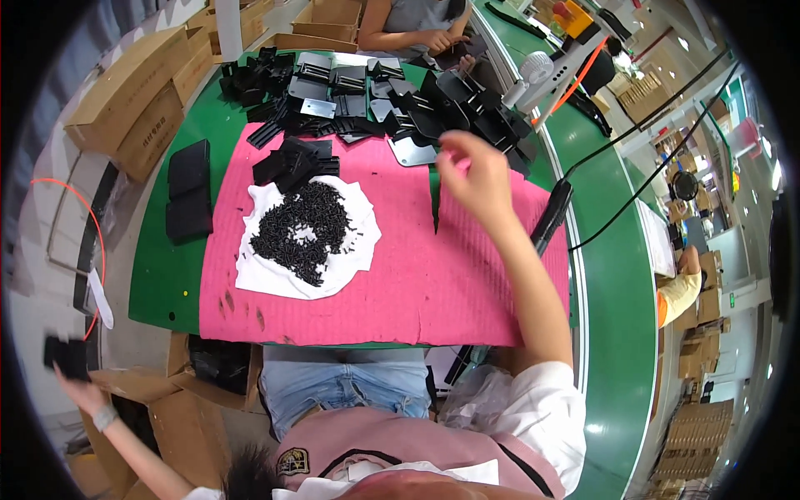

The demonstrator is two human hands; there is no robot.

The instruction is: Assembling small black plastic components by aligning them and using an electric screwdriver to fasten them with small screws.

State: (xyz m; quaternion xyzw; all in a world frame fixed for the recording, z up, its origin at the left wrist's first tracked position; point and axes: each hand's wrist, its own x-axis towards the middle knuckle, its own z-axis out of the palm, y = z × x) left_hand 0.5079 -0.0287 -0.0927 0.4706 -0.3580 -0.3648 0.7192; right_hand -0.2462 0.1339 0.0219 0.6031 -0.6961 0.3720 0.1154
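The right hand [468, 177] is stretched out over the far side of the pink mat [417, 283] that covers the worktop [167, 275]. Its fingers are bent together at the tips, close to a shiny metal plate [412, 152] at the edge of the pile of black plastic parts [467, 112]; I cannot tell if the fingers really pinch something. A thin dark strip [435, 198] lies on the mat directly under this hand. To the left of the hand, on the mat, a white cloth [275, 279] carries a heap of small black screws [304, 229]. To its right, a black electric screwdriver [552, 215] lies near the mat edge with its cable going away.

The left hand [73, 377] is far out to the left side, below the worktop level, and it is closed around a black part [65, 354]. Just beside it there are open cardboard boxes [179, 392] on the floor. Beyond the pile, at the far end of the worktop, another person's hands [442, 40] work with a dark piece.
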